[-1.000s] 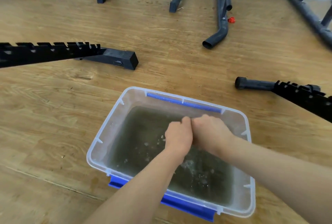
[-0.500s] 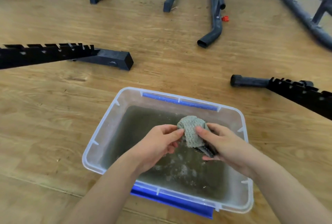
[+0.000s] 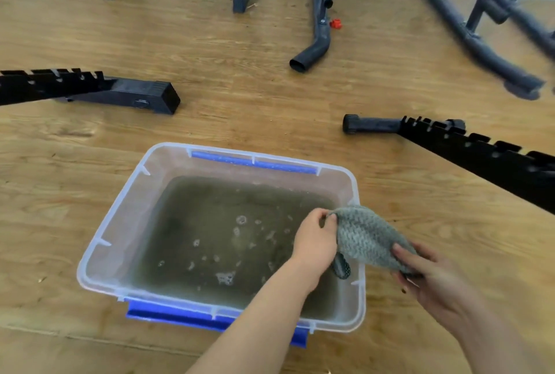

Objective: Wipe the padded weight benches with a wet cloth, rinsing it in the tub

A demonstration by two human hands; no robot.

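Now — cloth (image 3: 366, 241) over the right rim of tub (image 3: 126, 217)

Grey knobbly cloth stretched between hands: left hand (image 3: 315, 243) pinches its upper corner, right hand (image 3: 432, 280) grips the lower end. Clear plastic tub — murky, bubbly water (image 3: 210, 223) — on wood-grain floor (image 3: 240, 88).

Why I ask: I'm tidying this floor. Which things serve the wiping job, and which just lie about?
Job in hand:
grey cloth, pinched by left hand and right hand
clear tub of murky water

Lying about:
left notched bar
right notched bar
red knob
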